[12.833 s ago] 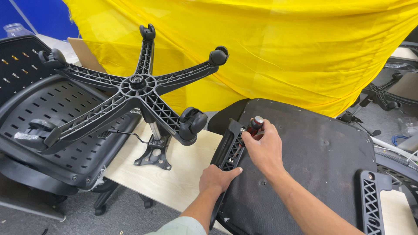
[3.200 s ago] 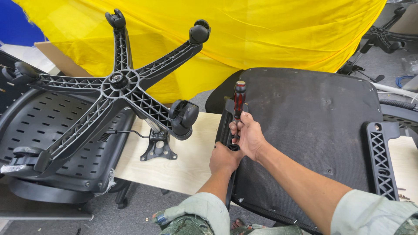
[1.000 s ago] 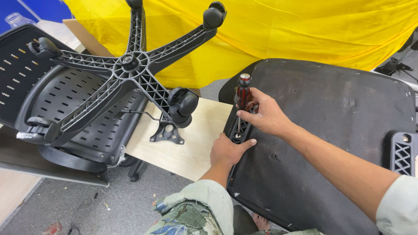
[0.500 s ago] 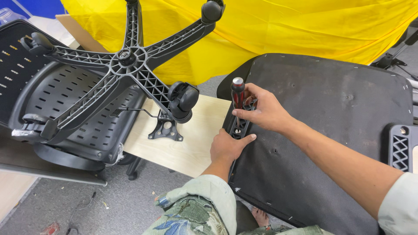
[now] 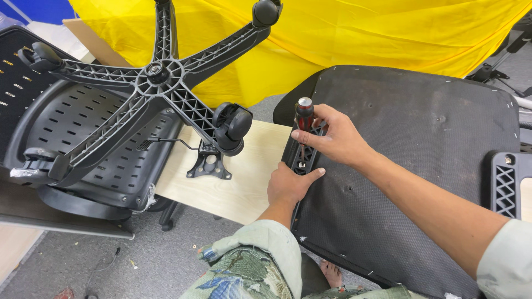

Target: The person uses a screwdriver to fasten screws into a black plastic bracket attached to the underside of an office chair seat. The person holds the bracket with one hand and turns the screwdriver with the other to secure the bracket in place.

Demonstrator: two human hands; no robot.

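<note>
Right grip (image 5: 332, 138) pinches my screwdriver (image 5: 303, 119) upright on the bracket (image 5: 303, 158) at seat's (image 5: 421, 166) nine o'clock; left hand (image 5: 289, 185) presses flat there, fastening unfinished, I judge.

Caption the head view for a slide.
Right hand grips a red-and-black screwdriver upright on a black plastic armrest bracket; left hand steadies the black upturned seat.

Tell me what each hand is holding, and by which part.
The right hand grips a screwdriver by its red and black handle. The left hand grasps nothing; it presses on the black armrest bracket at the seat's edge.
</note>
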